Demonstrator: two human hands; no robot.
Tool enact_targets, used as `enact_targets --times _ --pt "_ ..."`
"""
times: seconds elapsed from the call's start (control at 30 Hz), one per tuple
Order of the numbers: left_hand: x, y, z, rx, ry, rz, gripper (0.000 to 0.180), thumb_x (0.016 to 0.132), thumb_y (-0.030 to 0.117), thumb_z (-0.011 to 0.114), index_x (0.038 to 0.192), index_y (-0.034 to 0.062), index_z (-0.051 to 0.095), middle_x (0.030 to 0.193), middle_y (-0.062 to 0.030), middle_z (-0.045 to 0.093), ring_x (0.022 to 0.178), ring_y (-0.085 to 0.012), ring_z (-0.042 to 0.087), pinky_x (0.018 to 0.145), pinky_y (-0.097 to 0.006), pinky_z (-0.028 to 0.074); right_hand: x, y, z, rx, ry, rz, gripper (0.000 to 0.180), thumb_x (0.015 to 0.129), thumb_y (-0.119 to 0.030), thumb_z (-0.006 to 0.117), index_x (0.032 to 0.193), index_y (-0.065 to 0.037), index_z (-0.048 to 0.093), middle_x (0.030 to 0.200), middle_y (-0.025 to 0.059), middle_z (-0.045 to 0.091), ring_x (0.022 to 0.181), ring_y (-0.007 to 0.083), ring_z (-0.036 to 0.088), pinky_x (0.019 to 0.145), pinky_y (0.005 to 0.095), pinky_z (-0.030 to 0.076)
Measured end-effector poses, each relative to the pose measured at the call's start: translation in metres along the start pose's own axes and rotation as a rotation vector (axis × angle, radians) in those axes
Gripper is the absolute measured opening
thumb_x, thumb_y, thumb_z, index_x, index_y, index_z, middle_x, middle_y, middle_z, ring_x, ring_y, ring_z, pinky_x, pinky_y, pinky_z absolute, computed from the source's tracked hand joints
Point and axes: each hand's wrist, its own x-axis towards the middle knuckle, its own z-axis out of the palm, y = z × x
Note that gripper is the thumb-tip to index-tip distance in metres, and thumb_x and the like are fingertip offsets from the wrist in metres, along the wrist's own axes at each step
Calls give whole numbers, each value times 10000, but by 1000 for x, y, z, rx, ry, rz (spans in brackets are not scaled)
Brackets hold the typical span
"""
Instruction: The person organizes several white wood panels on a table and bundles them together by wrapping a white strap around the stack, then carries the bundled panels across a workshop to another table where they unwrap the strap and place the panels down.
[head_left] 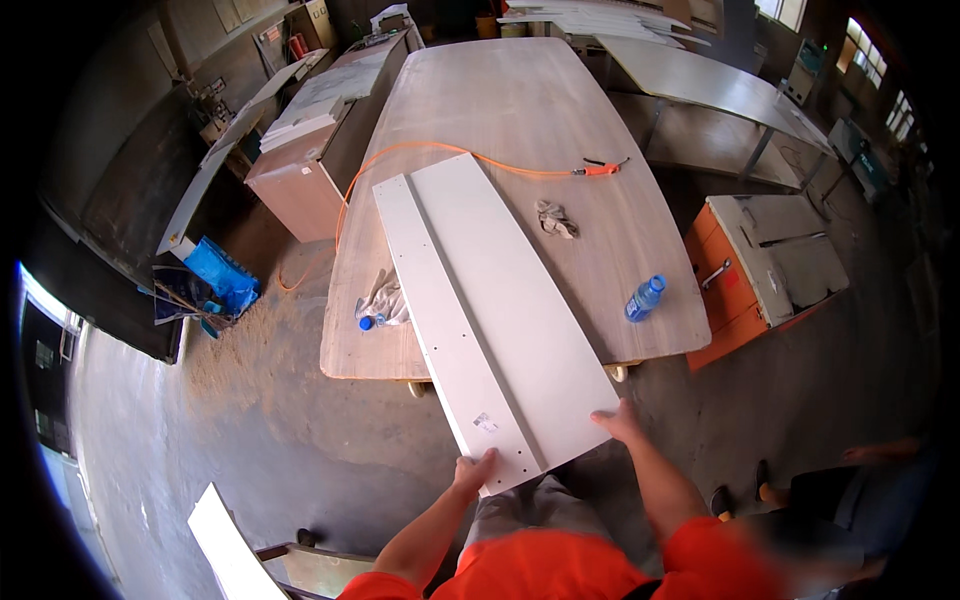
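Observation:
A long white board [520, 300] slants over the near end of the wood-topped table [490, 90], its near end sticking out past the edge toward me. Along its left side runs a narrower white panel [432, 290] with small holes and a label near its close end. My left hand [475, 472] is closed on the near left corner of the narrow panel, thumb on top. At the near right corner, my right hand [614, 420] grips the wide board, thumb on its face. The fingers under both corners are hidden.
On the table lie an orange air blow gun [602, 170] with its hose, a crumpled glove [556, 219], a blue bottle [645, 300] and a pale cloth [388, 300]. An orange cabinet [712, 280] stands right. Another person [870, 500] is at lower right.

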Motion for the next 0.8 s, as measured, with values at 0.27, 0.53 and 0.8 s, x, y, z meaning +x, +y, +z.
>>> enact_targets --times 0.27,0.53,0.8 --pt "-53 -65 -3 255 -24 8 926 723 582 765 1142 -184 456 1102 -274 604 1046 -317 630 821 -393 535 -108 61 14 391 74 -92 724 685 -385 832 1153 74 524 1141 261 607 1066 359 603 907 433 472" --pt "-36 -21 -11 249 -49 40 873 708 579 768 1086 -168 520 1063 -264 636 997 -309 657 777 -402 548 -95 79 38 306 115 50 663 723 -342 825 1163 51 522 1122 209 630 1026 307 616 873 417 488" --pt "-13 12 -29 152 76 132 793 770 487 752 1180 -127 461 1034 -247 655 888 -278 690 725 -375 563 -71 5 33 -100 104 163 733 729 -366 794 1244 56 487 1195 236 585 1095 369 578 933 438 465"
